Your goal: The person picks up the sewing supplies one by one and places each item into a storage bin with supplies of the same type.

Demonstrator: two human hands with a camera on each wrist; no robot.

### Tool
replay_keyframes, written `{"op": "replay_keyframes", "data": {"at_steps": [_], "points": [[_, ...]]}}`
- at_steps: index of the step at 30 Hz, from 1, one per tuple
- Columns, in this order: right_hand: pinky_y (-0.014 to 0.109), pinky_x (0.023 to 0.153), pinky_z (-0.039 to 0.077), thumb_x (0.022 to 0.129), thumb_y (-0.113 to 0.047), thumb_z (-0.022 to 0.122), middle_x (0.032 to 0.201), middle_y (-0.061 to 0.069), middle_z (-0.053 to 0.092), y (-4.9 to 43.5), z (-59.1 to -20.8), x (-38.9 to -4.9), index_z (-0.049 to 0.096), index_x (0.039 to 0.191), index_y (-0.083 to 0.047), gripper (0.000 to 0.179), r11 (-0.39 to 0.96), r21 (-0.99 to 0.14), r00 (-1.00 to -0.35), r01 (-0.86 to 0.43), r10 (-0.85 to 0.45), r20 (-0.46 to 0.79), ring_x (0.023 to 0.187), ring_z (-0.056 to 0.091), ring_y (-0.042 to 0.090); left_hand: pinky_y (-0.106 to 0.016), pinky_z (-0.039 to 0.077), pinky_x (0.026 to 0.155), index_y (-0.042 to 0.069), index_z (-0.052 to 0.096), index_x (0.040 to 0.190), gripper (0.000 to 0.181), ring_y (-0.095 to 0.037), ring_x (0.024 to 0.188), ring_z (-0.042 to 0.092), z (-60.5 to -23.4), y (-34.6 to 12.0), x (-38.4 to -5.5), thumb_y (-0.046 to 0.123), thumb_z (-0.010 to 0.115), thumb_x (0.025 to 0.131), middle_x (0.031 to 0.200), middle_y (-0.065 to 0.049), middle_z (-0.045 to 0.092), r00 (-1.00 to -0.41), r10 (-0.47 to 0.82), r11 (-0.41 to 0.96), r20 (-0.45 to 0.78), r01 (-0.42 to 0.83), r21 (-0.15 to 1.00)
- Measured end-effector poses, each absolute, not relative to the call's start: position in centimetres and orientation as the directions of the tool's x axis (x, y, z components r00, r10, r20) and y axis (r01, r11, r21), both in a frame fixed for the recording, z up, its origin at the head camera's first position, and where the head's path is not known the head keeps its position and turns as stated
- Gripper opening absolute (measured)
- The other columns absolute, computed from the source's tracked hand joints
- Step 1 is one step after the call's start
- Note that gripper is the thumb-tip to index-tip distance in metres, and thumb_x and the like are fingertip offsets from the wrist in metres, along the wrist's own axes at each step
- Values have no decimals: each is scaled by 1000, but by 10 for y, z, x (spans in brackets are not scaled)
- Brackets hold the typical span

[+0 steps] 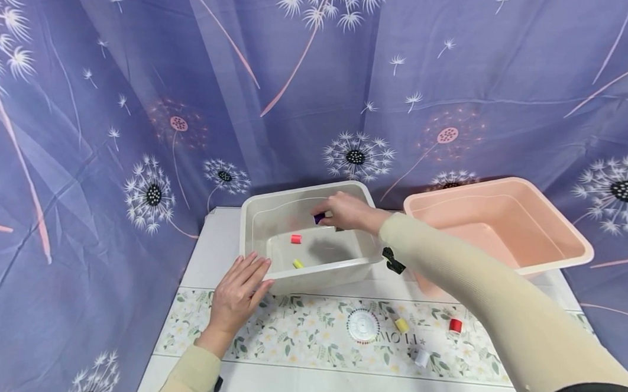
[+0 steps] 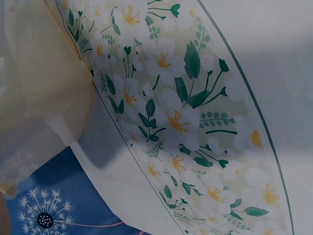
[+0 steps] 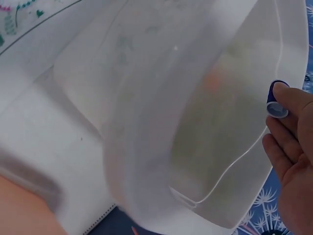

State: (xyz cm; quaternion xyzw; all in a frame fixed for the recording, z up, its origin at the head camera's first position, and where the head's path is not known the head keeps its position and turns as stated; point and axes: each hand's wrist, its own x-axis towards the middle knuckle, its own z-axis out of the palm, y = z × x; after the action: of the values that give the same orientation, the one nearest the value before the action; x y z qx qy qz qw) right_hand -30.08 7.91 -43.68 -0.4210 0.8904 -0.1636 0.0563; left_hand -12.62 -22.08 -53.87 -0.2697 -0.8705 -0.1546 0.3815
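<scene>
Near the centre of the head view, the right hand [image 1: 346,209] reaches into a pale grey bin [image 1: 318,273], its grip pinching a purple spool [image 1: 319,218] between thumb and fingers above the bin's floor. The right wrist view shows the spool's round, pale end at the right edge of the frame. The left hand [image 1: 240,288], left of centre and low, lies with fingers extended at the bin's near left corner, its grip relaxed and grasping nothing.

Inside the bin lie a coral-red spool [image 1: 295,239] toward the left and, nearer its front wall, a yellow piece [image 1: 297,263]; a dark item [image 1: 339,229] shows partly beneath the right hand. A peach bin [image 1: 539,225] stands at right of centre, partly behind the right sleeve [image 1: 473,282]. At lower centre to lower right, a flower-patterned strip on the worktop [image 1: 280,372] carries a round pin wheel [image 1: 363,325], a yellow spool [image 1: 401,325], a white spool [image 1: 421,357] and a red spool [image 1: 455,326].
</scene>
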Motion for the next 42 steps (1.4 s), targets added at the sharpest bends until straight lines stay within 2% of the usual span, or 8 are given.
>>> {"op": "replay_keyframes", "data": {"at_steps": [4, 7, 20, 36, 39, 42], "points": [[45, 94, 64, 96, -11, 80, 116, 9, 81, 76, -440, -306, 79, 126, -8, 30, 586, -320, -620, -745, -785, 5, 101, 78, 29, -55, 56, 110, 7, 78, 128, 63, -35, 122, 72, -539, -220, -126, 57, 44, 112, 123, -13, 78, -571, 350, 810, 742, 582, 66], [45, 98, 63, 96, -10, 80, 118, 9, 80, 74, -442, -310, 79, 125, -7, 29, 583, -301, -607, -755, -795, -18, 105, 76, 30, -55, 56, 110, 7, 78, 128, 63, -35, 122, 72, -538, -220, -126, 57, 43, 112, 123, -13, 78, -576, 348, 812, 740, 580, 70], [38, 96, 60, 97, -16, 80, 115, 3, 80, 61, -450, -322, 82, 119, -13, 23, 603, -213, -579, -769, -798, -168, 102, 73, 24, -56, 57, 108, 7, 79, 127, 62, -35, 121, 72, -538, -219, -126, 56, 44, 113, 122, -13, 79, -565, 349, 806, 748, 588, 67], [35, 93, 60, 95, -12, 80, 109, 2, 79, 52, -453, -328, 82, 106, -12, 11, 596, -179, -555, -783, -798, -233, 99, 71, 21, -55, 57, 109, 7, 78, 128, 63, -35, 121, 72, -539, -220, -126, 56, 42, 113, 123, -13, 78, -574, 352, 813, 740, 579, 63], [35, 98, 59, 96, -13, 79, 114, 4, 79, 51, -452, -328, 82, 112, -10, 16, 623, -184, -575, -760, -777, -257, 105, 71, 22, -55, 57, 109, 7, 78, 128, 63, -35, 121, 72, -538, -220, -126, 56, 42, 113, 124, -13, 78, -577, 351, 815, 738, 577, 64], [37, 108, 56, 98, -14, 79, 125, 7, 77, 51, -451, -327, 79, 125, -8, 28, 657, -191, -601, -729, -749, -281, 117, 69, 25, -56, 57, 108, 7, 78, 128, 63, -35, 121, 72, -538, -221, -126, 56, 42, 113, 123, -13, 78, -575, 352, 813, 738, 579, 63]]}}
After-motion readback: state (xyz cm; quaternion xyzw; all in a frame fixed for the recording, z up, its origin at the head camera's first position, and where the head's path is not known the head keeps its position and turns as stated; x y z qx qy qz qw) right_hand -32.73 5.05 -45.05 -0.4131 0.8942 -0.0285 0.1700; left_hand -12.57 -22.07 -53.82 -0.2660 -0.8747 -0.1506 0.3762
